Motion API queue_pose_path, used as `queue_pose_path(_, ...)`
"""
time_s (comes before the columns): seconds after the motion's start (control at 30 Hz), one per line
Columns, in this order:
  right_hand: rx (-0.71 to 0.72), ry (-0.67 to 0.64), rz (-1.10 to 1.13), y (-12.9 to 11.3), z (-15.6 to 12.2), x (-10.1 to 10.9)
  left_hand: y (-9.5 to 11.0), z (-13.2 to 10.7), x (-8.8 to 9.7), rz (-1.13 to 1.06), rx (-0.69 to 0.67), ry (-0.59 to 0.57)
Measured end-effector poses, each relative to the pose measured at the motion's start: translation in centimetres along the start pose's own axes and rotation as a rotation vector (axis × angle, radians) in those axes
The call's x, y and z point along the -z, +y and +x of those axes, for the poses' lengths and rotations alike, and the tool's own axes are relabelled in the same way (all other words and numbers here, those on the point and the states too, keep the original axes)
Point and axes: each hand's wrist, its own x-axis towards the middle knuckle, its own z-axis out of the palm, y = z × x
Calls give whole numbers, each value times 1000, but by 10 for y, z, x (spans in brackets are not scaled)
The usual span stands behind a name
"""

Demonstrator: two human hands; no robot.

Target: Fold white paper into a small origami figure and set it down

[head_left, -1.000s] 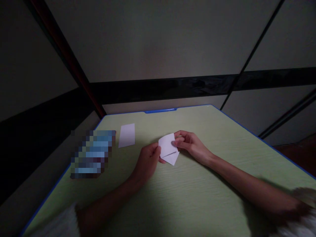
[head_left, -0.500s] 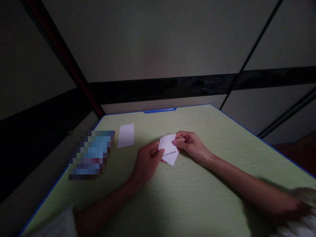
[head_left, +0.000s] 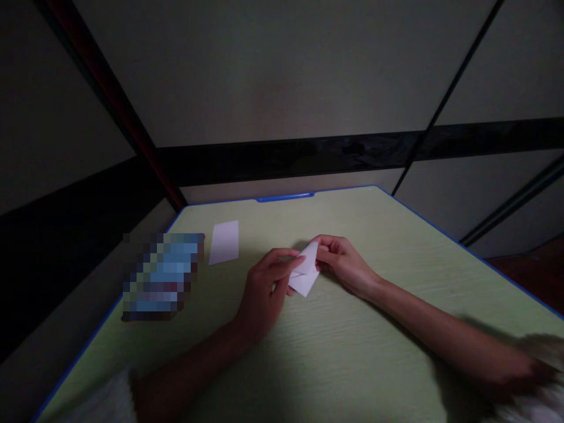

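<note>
A small piece of folded white paper [head_left: 305, 284] is held between my two hands, just above the table. My left hand [head_left: 267, 288] grips its left side, with the thumb and forefinger pressing on a folded-over flap. My right hand [head_left: 341, 258] pinches the paper at its upper right edge, fingertips partly behind it. The upper part of the paper forms a slanted, pointed flap, and a corner points down toward me. Some of my fingers are hidden behind the paper.
A flat white sheet of paper [head_left: 224, 242] lies on the pale green table [head_left: 352, 352], left of my hands. Farther left is a blurred-out bluish rectangular object [head_left: 165, 279]. A blue handle piece [head_left: 285, 197] sits at the far table edge, before dark-striped panels.
The paper's upper left part has been bent over toward the right into a pointed flap. My left fingers have moved up onto it. My right hand has barely moved.
</note>
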Motion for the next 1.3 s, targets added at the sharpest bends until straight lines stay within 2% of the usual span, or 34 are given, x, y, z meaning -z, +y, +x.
queue_pose_path(0.2, 116, 49, 35, 0, -2, -2, -1, -1, 1, 39, -40, 36)
queue_pose_path(0.4, 84, -73, 62, 1, -3, -2, -2, 0, 1, 59, -16, 85)
queue_pose_path(0.53, 71, -125, -11, -1, -6, -6, -2, 1, 1, 57, 25, 49)
queue_pose_path(0.67, 12, -70, 3, 0, -6, -8, -5, 0, -2, -71, 94, 19)
queue_pose_path(0.77, 6, -13, 49, 3, -4, -6, -7, 2, -5, -218, 210, 35)
queue_pose_path(0.97, 61, -43, 94, 6, -2, -3, -5, 9, -5, -357, 411, 39)
queue_pose_path(1.13, 62, -69, 58, 6, -2, -5, -3, 11, -4, -419, 439, 63)
queue_pose_path(1.3, 85, -35, 32, 4, -2, -4, -6, 12, -3, -388, 448, 165)
